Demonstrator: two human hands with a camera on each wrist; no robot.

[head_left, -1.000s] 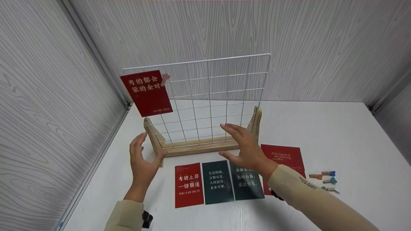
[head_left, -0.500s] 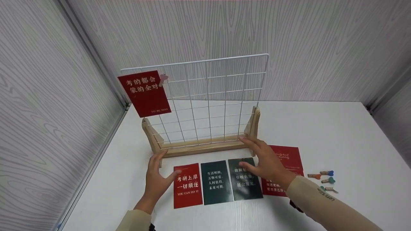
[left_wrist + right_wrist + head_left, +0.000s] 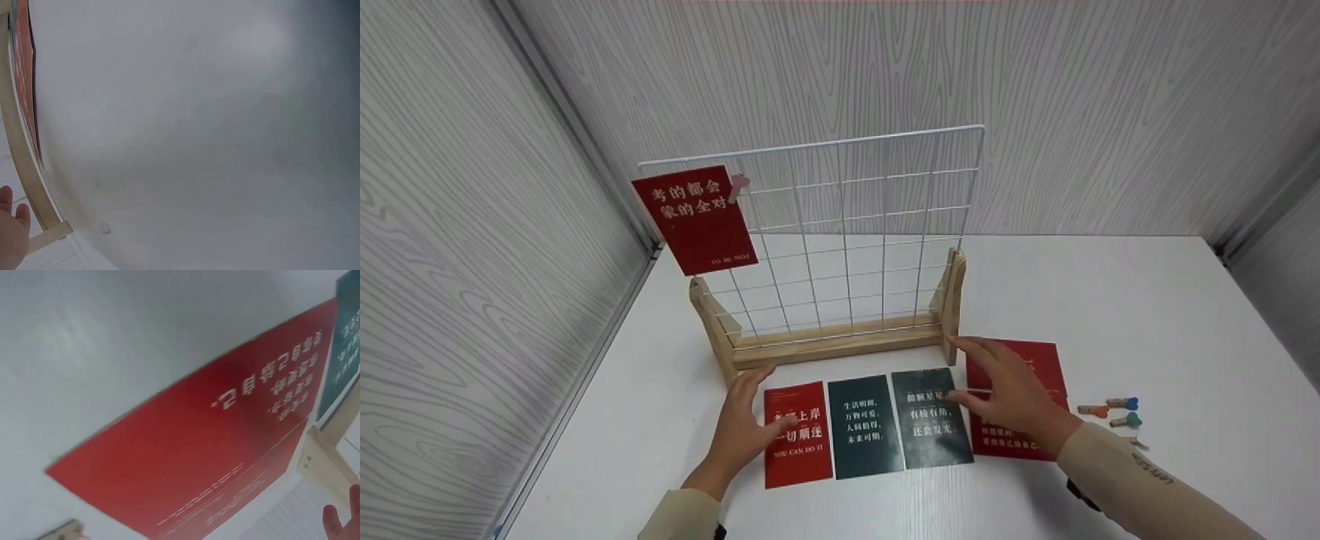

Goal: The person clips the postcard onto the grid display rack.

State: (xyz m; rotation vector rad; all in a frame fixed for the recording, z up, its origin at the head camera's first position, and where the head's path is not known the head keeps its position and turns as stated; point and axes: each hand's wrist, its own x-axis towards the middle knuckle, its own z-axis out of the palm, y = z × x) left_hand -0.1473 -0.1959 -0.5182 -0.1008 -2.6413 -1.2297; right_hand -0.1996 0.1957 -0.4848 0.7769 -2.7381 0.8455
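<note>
My left hand (image 3: 742, 435) is open with its thumb over a red card (image 3: 802, 465). Whether it touches the card, I cannot tell. To the right lie a dark green card (image 3: 866, 457) and a second dark green card (image 3: 930, 454). Open and holding nothing, my right hand (image 3: 1020, 394) hovers over two red cards, the farther one (image 3: 1042, 360) and the nearer one (image 3: 1012, 446), hiding part of both. Behind the row stands a white wire grid on a wooden base (image 3: 840, 349). A pink heart clothespin (image 3: 739, 185) holds a red card (image 3: 705, 244) on its upper left.
Several small wooden clothespins lie right of the cards, among them an orange one (image 3: 1093, 411), a blue one (image 3: 1123, 403) and a teal one (image 3: 1126, 421). A grey wood-grain wall (image 3: 825, 67) rises behind the white table (image 3: 1095, 300).
Both hands have drawn back from the grid, down toward the cards. The left has shifted right and nearer, the right has shifted right. The cards and grid keep their places.
</note>
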